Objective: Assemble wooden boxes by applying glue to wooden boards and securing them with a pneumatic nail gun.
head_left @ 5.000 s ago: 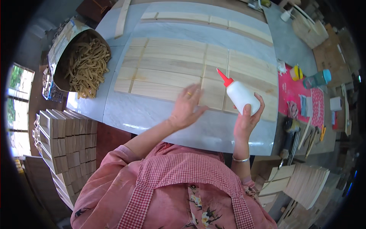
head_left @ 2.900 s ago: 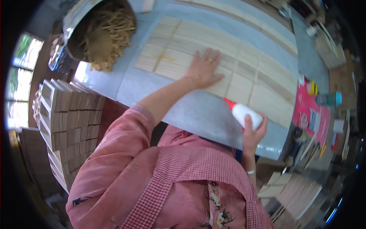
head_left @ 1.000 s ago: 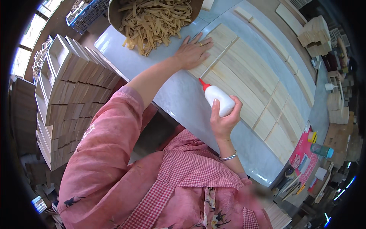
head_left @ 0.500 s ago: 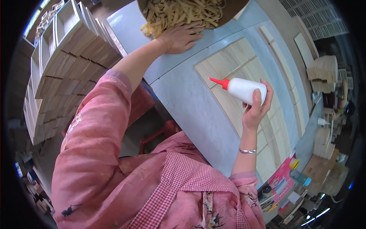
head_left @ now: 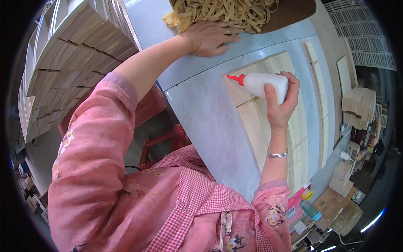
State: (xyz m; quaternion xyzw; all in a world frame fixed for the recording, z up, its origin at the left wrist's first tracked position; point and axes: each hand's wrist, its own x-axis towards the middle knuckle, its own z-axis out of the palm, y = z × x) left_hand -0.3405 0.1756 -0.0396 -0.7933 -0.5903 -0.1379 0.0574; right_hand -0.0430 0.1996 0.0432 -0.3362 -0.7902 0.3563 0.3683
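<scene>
My right hand [head_left: 282, 101] is wrapped around a white squeeze bottle [head_left: 262, 86] with a red pointed nozzle, held tilted on its side. The nozzle points left, over the far left corner of a pale wooden panel [head_left: 247, 122] on the table. Whether the tip touches the wood I cannot tell. My left hand [head_left: 212, 40] lies flat, fingers stretched, on the grey tabletop. It rests against the near edge of a heap of tan flat strips [head_left: 226, 12], which spills from a brown container [head_left: 294, 14].
Stacked wooden frames [head_left: 75, 54] rise left of the table. A narrow wooden strip [head_left: 317, 88] lies right of the panel. At the lower right are a bluish bottle [head_left: 310, 210] and cardboard [head_left: 333, 201]. A red stool [head_left: 168, 140] stands under the table's left side.
The view has shifted a little. My right hand has brought the bottle left and away from me, its nozzle now over the panel's corner. My left hand stays by the heap.
</scene>
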